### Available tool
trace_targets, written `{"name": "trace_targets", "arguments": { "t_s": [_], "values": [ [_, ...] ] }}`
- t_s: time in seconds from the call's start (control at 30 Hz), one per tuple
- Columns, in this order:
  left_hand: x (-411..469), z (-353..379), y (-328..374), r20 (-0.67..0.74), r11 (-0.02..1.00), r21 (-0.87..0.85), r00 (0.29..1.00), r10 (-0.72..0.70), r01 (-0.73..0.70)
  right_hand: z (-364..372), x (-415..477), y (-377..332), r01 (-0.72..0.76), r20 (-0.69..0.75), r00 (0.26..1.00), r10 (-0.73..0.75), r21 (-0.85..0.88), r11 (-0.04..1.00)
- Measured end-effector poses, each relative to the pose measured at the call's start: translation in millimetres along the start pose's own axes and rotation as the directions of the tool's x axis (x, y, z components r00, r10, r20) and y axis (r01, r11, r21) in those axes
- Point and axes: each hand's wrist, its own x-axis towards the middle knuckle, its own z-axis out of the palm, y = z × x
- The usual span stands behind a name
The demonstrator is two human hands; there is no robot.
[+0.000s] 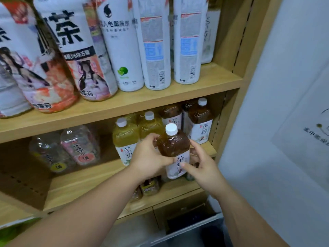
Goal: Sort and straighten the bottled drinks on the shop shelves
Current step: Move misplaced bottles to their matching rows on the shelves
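Gripping the brown tea bottle [173,145] from both sides, the two hands met at the front edge of the middle shelf [89,177], towards its right end. The left hand [147,157] curled round the bottle's left flank, thumb pressed across the top of the label. The right hand [204,166] closed on the right flank, thumb laid lower on the label, fingers round the far side. Neither held anything else.

The bottle stood between the hands, nearly upright, its white cap [171,129] on top and its label facing forward. Its base was at the shelf's front edge, but whether it rested on the board or hung just clear could not be told.

Behind it, near the shelf's right end, stood the other brown tea bottles [200,118]. Behind and to the left were the yellow-green tea bottles [124,138]. The coming move probably turned on that: a short push back and rightward, long axis kept vertical, to join its own kind. Both hands were equally near, though the left seemed to wrap more of the bottle.
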Motion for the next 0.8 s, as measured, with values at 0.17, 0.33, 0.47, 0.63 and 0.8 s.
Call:
{"name": "trace_targets", "arguments": {
  "t_s": [0.17,0.33,0.47,0.63,0.8],
  "values": [
    [20,30,11,-0.007,1.000,0.020,1.000,0.005,-0.005,-6,23,16,0.007,-0.103,0.995,-0.015,-0.081,0.997],
    [27,45,10,0.008,0.996,0.074,0.999,0.047,-0.047,1,36,37,-0.033,-0.188,0.982,0.013,-0.102,0.994],
    [33,48,13,0.027,0.987,0.110,0.993,0.113,-0.115,6,44,40,-0.038,-0.262,0.965,0.007,-0.111,0.993],
    [30,43,10,-0.003,0.955,0.233,0.982,0.191,-0.185,13,58,38,-0.030,-0.293,0.956,-0.015,-0.147,0.989],
    [-1,13,-20,-0.248,0.931,0.314,0.930,0.271,-0.187,22,68,37,-0.041,-0.313,0.950,-0.001,-0.128,0.991]
  ]
}}
